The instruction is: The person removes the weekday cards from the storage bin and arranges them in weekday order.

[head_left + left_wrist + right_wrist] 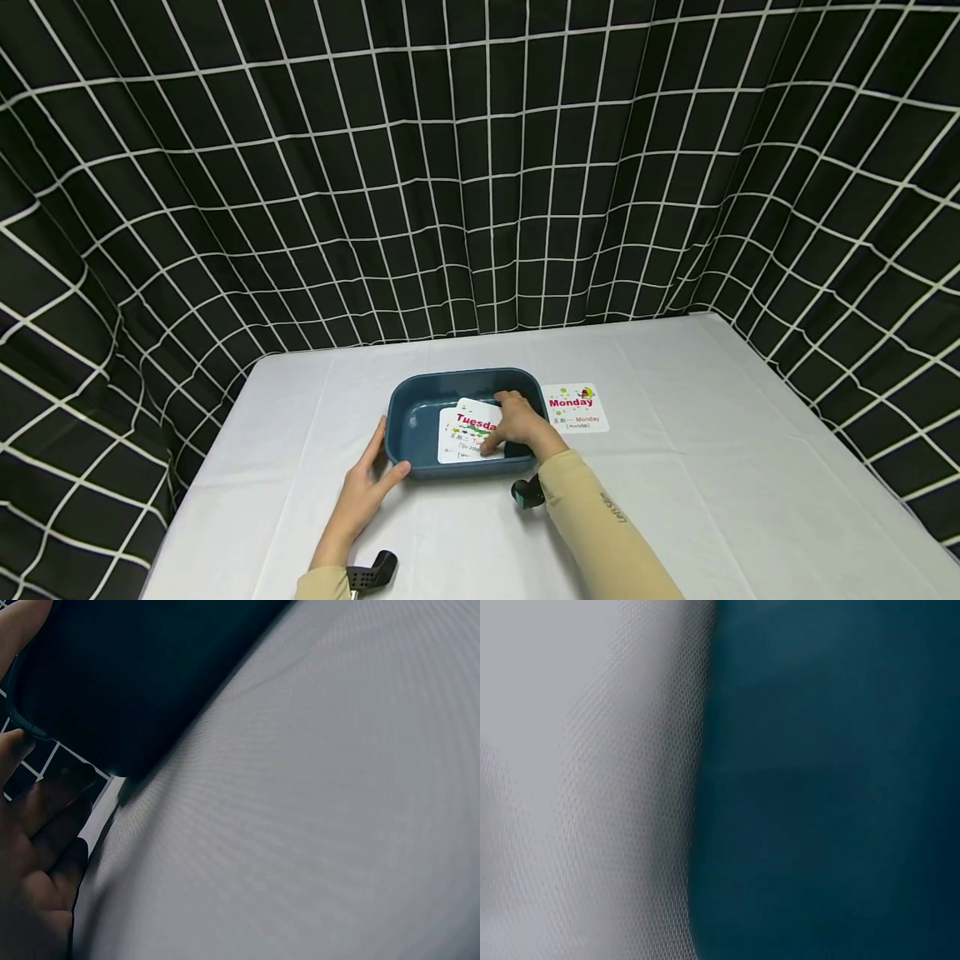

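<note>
A dark blue rectangular box (408,433) stands on the white table. My left hand (362,492) rests at its near left corner, thumb by the near rim and index finger along the left side. In the left wrist view, the fingers (56,825) lie beside the box's dark wall (142,667). Reaching into the box, my right hand (519,423) grips a white "Tuesday" card (472,425) between thumb and fingers. This card overlaps another white card (446,450) lying in the box. The right wrist view has only the box wall (817,787) and cloth, with the hand out of sight.
A "Monday" card (576,408) lies face up on the white cloth (690,450), right beside the box. Black curtain (480,167) with a white grid surrounds the table's back and sides. A wrist camera (528,492) on the right arm hangs close to the box's near side.
</note>
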Demonstrator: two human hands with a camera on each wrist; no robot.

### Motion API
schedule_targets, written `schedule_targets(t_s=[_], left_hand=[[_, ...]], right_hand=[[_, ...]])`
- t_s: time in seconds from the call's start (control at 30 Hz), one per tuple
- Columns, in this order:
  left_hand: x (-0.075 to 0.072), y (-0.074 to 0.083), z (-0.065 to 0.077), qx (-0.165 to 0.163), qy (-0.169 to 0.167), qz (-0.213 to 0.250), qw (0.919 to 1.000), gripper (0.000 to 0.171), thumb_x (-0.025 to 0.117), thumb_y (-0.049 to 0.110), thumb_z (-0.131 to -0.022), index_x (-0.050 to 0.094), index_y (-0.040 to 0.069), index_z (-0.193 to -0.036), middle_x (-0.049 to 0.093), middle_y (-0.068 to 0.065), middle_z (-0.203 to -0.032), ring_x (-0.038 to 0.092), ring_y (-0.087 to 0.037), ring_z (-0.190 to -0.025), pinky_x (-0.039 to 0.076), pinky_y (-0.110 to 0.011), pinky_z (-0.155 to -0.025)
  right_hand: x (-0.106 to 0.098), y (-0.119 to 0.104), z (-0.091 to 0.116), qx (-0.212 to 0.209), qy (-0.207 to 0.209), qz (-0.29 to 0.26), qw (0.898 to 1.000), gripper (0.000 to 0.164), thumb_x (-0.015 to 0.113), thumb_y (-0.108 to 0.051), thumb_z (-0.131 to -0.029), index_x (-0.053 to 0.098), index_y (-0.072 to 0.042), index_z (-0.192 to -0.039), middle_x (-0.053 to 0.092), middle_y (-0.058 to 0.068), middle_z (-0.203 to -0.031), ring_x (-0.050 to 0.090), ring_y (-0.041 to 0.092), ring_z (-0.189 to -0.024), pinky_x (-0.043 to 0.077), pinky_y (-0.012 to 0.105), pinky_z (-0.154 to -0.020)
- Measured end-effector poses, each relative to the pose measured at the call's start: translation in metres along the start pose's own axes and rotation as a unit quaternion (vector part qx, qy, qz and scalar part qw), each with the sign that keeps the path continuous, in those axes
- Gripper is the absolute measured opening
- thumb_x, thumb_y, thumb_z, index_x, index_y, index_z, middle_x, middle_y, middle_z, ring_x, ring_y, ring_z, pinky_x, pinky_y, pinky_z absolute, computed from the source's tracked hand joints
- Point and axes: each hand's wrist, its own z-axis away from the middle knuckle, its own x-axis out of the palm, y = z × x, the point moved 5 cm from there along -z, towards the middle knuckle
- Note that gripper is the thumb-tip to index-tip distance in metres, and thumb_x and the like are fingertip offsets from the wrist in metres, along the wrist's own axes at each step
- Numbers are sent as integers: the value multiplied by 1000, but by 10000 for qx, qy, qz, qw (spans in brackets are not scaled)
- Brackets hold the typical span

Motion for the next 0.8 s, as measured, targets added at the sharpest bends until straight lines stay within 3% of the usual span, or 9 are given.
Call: schedule_targets(t_s=[0.37,0.8], left_hand=[[-1,-1,0,11,19,9,10000,78,69,34,-83,24,35,-147,33,-3,-146,29,-28,-133,21,-53,-105],[-1,0,0,-12,-11,12,10000,79,69,35,-83,24,33,-147,32,-3,-146,27,-28,-133,20,-54,-105]], right_hand=[[3,-1,-1,-144,73,446,9989,95,90,-14,-55,41,7,-133,41,22,-131,35,36,-124,29,44,-104],[-2,0,0,-163,421,150,9989,81,86,0,-57,48,4,-128,44,19,-125,43,33,-116,36,42,-99]])
